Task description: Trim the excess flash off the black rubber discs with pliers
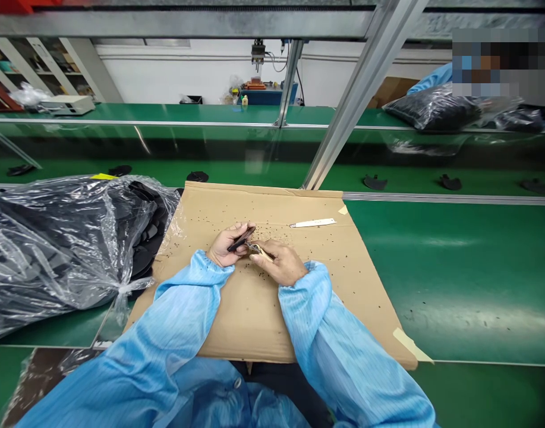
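A clear plastic bag (62,249) of black parts (144,244) sits at the left edge of a cardboard sheet (236,321) on the green bench (454,267). Above the sheet's middle, a worker's left hand (225,246) pinches a dark piece (240,240) as the right hand (281,261) grips small pliers (264,253) beside it; a white cutter knife (314,223) lies toward the far right corner.

Holding a black piece (237,243) in the left hand (225,245) and a plier-like tool (254,247) in the right hand (282,263), over black-speckled cardboard (249,321), beside a bulging clear bag (53,249)
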Available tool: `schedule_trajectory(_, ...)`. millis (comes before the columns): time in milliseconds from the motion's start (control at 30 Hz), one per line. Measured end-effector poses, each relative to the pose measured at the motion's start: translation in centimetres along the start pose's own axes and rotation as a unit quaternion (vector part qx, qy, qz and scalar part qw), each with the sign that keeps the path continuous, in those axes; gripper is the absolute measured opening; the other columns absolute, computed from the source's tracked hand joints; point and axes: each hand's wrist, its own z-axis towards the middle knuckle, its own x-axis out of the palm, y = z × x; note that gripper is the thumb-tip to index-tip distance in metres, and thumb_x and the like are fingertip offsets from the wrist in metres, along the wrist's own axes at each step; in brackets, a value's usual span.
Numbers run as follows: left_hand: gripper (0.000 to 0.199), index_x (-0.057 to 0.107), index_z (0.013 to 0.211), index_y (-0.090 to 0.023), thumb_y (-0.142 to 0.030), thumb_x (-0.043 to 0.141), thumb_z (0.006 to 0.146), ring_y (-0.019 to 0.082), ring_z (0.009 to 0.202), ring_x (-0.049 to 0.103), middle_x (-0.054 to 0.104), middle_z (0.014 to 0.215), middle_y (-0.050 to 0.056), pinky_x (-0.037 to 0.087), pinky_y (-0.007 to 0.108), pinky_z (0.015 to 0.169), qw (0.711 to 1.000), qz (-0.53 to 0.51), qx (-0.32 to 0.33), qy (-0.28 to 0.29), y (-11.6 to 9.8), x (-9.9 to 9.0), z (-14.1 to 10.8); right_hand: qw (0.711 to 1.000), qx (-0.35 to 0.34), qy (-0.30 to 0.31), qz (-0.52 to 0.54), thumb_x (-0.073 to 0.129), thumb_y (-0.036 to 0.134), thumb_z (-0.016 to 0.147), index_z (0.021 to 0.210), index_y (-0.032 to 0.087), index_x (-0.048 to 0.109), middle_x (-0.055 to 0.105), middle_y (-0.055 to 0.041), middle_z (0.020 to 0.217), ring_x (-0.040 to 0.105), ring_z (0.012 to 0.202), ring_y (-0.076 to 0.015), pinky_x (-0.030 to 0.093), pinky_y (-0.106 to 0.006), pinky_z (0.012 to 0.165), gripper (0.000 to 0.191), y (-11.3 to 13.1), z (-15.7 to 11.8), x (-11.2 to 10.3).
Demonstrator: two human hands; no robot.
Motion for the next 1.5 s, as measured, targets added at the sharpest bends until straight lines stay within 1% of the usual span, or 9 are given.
schedule_trajectory(300,0.016,0.063,0.085,-0.012,-0.023,0.070,0.075,0.003,0.034,0.036,0.054,0.059,-0.002,0.025,0.015,0.032,1.000,0.016,-0.004,-0.007,0.3,-0.4,0.2,0.998,-0.011,0.009,-0.055,0.055,0.038,0.090,0.113,0.021,0.066,0.069,-0.0071,0.093,0.063,0.087,-0.0191,0.047,-0.029,0.080,0.031,-0.2,0.1,-0.2)
schedule_trajectory(500,0.013,0.062,0.086,-0.012,-0.021,0.067,0.077,0.003,0.033,0.035,0.053,0.058,-0.002,0.023,0.015,0.033,1.000,0.018,-0.009,-0.013,0.4,-0.6,0.2,0.995,-0.002,0.008,-0.095,0.056,0.037,0.089,0.102,0.020,0.069,0.067,-0.0055,0.084,0.062,0.077,-0.0174,0.045,-0.027,0.073,0.025,0.0,0.2,0.0)
schedule_trajectory(700,0.011,0.062,0.089,-0.013,-0.017,0.053,0.083,0.003,0.035,0.032,0.048,0.061,-0.002,0.020,0.015,0.034,0.998,-0.067,-0.008,0.008,0.3,-0.5,0.0,0.998,-0.001,-0.055,-0.027,0.052,0.040,0.091,0.108,0.021,0.067,0.067,-0.0051,0.085,0.062,0.080,-0.0177,0.047,-0.028,0.074,0.029,0.2,0.0,0.5)
schedule_trajectory(900,0.022,0.063,0.098,-0.014,-0.017,0.044,0.088,0.001,0.039,0.023,0.038,0.064,-0.002,0.015,0.014,0.035,0.989,-0.141,0.035,0.010,-0.4,-0.8,-0.6,0.976,0.059,-0.161,-0.133,0.056,0.040,0.088,0.115,0.021,0.063,0.066,-0.0086,0.096,0.062,0.090,-0.0233,0.049,-0.035,0.084,0.034,-1.6,0.2,0.6)
schedule_trajectory(1200,0.027,0.064,0.094,-0.013,-0.016,0.037,0.093,0.001,0.037,0.022,0.038,0.062,-0.003,0.017,0.014,0.032,0.986,-0.155,0.042,0.034,-0.7,-0.9,-0.7,0.966,0.036,-0.137,-0.218,0.068,0.040,0.080,0.115,0.019,0.062,0.063,-0.0119,0.116,0.056,0.109,-0.0303,0.042,-0.049,0.097,0.042,-2.9,0.5,0.9)
schedule_trajectory(1267,0.024,0.063,0.093,-0.013,-0.017,0.039,0.093,0.002,0.037,0.027,0.041,0.061,-0.002,0.020,0.014,0.033,0.986,-0.157,0.045,0.031,-0.5,-0.8,-0.3,0.962,0.021,-0.161,-0.219,0.067,0.042,0.080,0.114,0.019,0.063,0.063,-0.0117,0.115,0.056,0.109,-0.0299,0.042,-0.048,0.097,0.040,-2.7,0.4,0.8)
schedule_trajectory(1367,0.014,0.062,0.088,-0.013,-0.018,0.049,0.090,0.004,0.042,0.041,0.049,0.062,-0.001,0.029,0.014,0.036,0.985,-0.152,0.075,-0.030,0.1,-0.7,0.8,0.946,-0.013,-0.254,-0.201,0.062,0.038,0.085,0.111,0.018,0.064,0.065,-0.0123,0.109,0.059,0.103,-0.0272,0.045,-0.045,0.093,0.033,-2.0,-0.1,0.7)
schedule_trajectory(1433,0.008,0.062,0.089,-0.012,-0.019,0.058,0.086,0.006,0.052,0.053,0.058,0.071,0.001,0.040,0.016,0.044,0.981,-0.133,0.117,-0.071,0.4,-0.8,1.5,0.926,-0.041,-0.326,-0.189,0.060,0.031,0.086,0.106,0.018,0.065,0.067,-0.0122,0.102,0.061,0.096,-0.0257,0.047,-0.043,0.091,0.025,-0.9,-0.2,0.9)
schedule_trajectory(1500,0.014,0.062,0.092,-0.010,-0.019,0.065,0.082,0.007,0.055,0.056,0.061,0.075,0.004,0.045,0.018,0.051,0.980,-0.122,0.139,-0.068,0.7,-1.1,2.1,0.911,-0.069,-0.363,-0.185,0.060,0.027,0.085,0.098,0.020,0.067,0.068,-0.0106,0.094,0.063,0.089,-0.0249,0.049,-0.042,0.087,0.016,0.9,0.2,1.2)
